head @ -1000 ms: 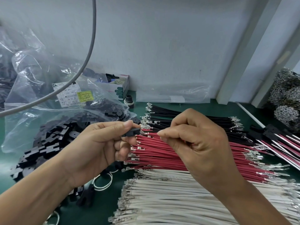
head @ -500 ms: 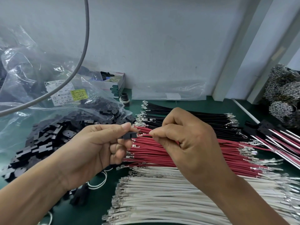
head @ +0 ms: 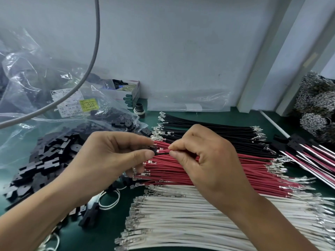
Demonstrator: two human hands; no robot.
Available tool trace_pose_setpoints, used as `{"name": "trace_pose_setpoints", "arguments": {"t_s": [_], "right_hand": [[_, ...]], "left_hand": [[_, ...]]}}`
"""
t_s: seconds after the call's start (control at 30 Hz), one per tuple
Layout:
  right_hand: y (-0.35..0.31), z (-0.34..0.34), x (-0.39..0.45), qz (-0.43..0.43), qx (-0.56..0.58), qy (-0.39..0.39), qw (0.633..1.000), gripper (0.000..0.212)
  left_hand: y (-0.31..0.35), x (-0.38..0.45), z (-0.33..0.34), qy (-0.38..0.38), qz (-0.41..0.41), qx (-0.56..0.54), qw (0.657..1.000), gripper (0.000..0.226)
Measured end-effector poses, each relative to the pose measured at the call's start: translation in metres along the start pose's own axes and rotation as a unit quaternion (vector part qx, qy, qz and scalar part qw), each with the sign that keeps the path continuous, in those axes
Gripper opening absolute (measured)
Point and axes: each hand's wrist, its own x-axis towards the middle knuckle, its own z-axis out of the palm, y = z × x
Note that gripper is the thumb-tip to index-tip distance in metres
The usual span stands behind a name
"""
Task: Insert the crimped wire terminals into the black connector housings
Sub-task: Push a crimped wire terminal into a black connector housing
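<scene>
Left hand [head: 108, 160] pinches the small black plastic connector housing [head: 154, 151]; right hand [head: 204, 160], at three o'clock, pinches the thin black wire [head: 164, 151]: push straight, aligned.

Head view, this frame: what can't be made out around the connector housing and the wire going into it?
- Connector housing: mostly covered by the left hand fingers; cavities unseen.
- Terminal seating: too small, at the housing mouth.
- Black wire: its remainder hidden inside the right hand.
- Bag label: print blurred.
</scene>
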Motion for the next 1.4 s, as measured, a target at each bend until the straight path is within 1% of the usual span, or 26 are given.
{"name": "trace_pose_setpoints", "arguments": {"t_s": [0.07,0.13,0.27,0.47,0.53,0.63,0.67,0.7,0.73,0.77,0.83,0.87,0.9,0.97,1.07,1.2,1.27,1.33,1.4], "right_hand": [[0.000,0.000,0.000,0.007,0.003,-0.007,1.000,0.005],[-0.001,0.001,0.000,0.006,0.006,-0.017,1.000,0.005],[-0.003,0.002,0.000,-0.005,0.020,-0.020,1.000,0.008],[-0.005,0.000,0.001,-0.007,0.033,-0.032,0.999,0.009],[-0.003,-0.010,0.004,-0.002,0.005,-0.049,0.999,0.008],[-0.007,-0.026,0.009,-0.027,-0.115,-0.052,0.992,0.003],[-0.010,-0.031,0.010,-0.035,-0.139,-0.043,0.989,0.006],[-0.013,-0.037,0.009,-0.035,-0.136,-0.047,0.989,0.008],[-0.018,-0.041,0.009,-0.030,-0.116,-0.075,0.990,0.009],[-0.023,-0.043,0.006,-0.023,-0.091,-0.128,0.987,0.014],[-0.031,-0.038,-0.004,-0.003,-0.054,-0.255,0.965,0.033],[-0.032,-0.033,-0.011,-0.001,-0.050,-0.293,0.955,0.042],[-0.032,-0.028,-0.017,-0.005,-0.051,-0.311,0.949,0.045],[-0.030,-0.023,-0.021,-0.003,-0.045,-0.310,0.950,0.039],[-0.025,-0.021,-0.022,0.000,-0.048,-0.299,0.953,0.018],[-0.028,-0.019,-0.024,-0.008,-0.067,-0.279,0.958,0.009],[-0.027,-0.021,-0.022,0.022,-0.039,-0.252,0.967,0.007],[-0.026,-0.024,-0.020,0.062,0.018,-0.218,0.974,0.010],[-0.023,-0.024,-0.018,0.093,0.078,-0.158,0.980,0.009]], "left_hand": [[-0.001,0.001,0.000,-0.015,-0.005,0.018,1.000,0.024],[-0.002,0.001,0.001,-0.011,0.000,0.028,1.000,0.020],[-0.005,0.000,0.001,0.005,0.029,0.028,0.999,0.023],[-0.010,-0.002,0.002,0.005,0.069,0.018,0.997,0.023],[-0.011,-0.002,0.005,0.007,0.070,0.012,0.997,0.023],[-0.013,-0.003,0.009,0.009,0.072,0.017,0.997,0.023],[-0.014,-0.002,0.008,0.019,0.075,0.027,0.997,0.022],[-0.015,-0.001,0.006,0.033,0.077,0.042,0.996,0.020],[-0.015,0.001,0.004,0.047,0.078,0.057,0.994,0.019],[-0.016,0.001,0.002,0.056,0.076,0.067,0.993,0.019],[-0.015,0.001,0.001,0.057,0.075,0.076,0.993,0.019],[-0.015,0.000,0.002,0.052,0.078,0.077,0.993,0.019],[-0.014,0.000,0.003,0.047,0.081,0.078,0.993,0.019],[-0.017,0.000,0.004,0.045,0.087,0.084,0.992,0.019],[-0.020,0.002,0.002,0.050,0.081,0.096,0.991,0.019],[-0.022,0.002,0.002,0.050,0.080,0.092,0.991,0.020],[-0.021,0.003,0.002,0.052,0.080,0.085,0.992,0.022],[-0.019,0.003,0.002,0.050,0.074,0.066,0.994,0.024],[-0.015,0.002,0.002,0.038,0.064,0.036,0.997,0.026]]}}
